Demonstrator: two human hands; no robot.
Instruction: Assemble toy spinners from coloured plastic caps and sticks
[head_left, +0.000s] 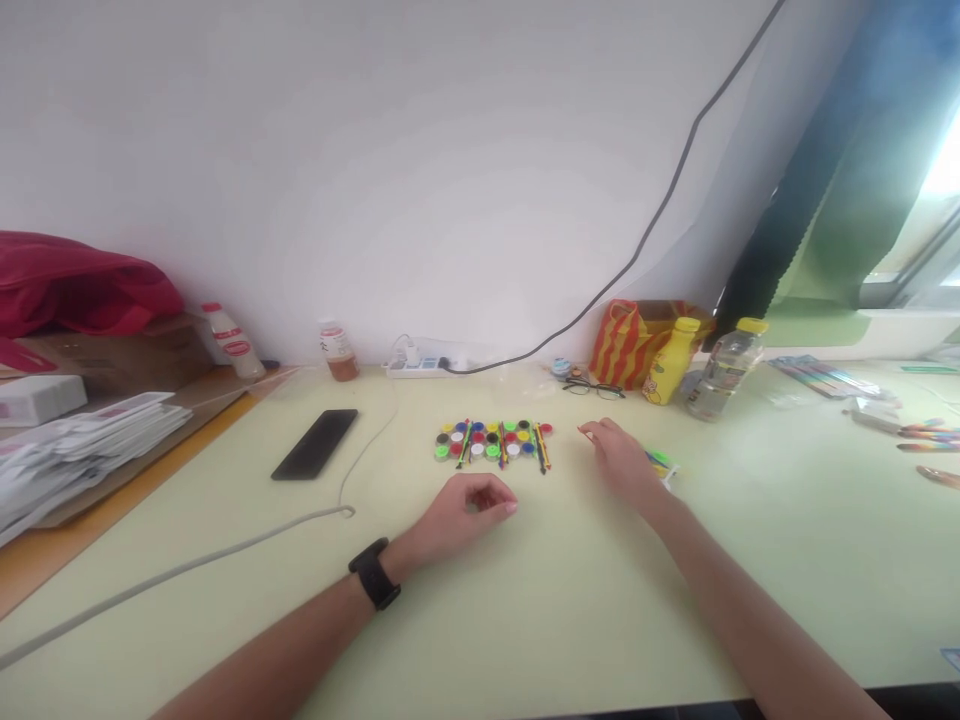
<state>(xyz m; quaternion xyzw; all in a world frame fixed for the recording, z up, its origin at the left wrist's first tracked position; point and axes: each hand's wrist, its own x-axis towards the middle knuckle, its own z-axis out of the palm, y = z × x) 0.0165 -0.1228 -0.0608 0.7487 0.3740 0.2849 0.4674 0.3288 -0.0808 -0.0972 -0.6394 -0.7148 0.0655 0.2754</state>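
Several round caps in red, white, blue, black, yellow and green [478,451] lie in rows on the pale table. Thin coloured sticks [542,447] lie between the caps and at their right end. Just in front of them, my left hand [466,512] is curled, thumb near the fingertips, with no object visible in it. Right of the rows, my right hand [621,458] pinches a small orange-red piece, mostly hidden by the fingers. Beside its wrist lie green, blue and yellow pieces [660,460] and a white piece [670,478], partly covered.
A black phone [315,444] and a grey cable [225,550] lie on the left. Two bottles [234,343] [339,352], a power strip [415,369], glasses [594,388], a striped bag [616,345], a yellow bottle [671,365] and a clear bottle [724,375] stand or lie along the back.
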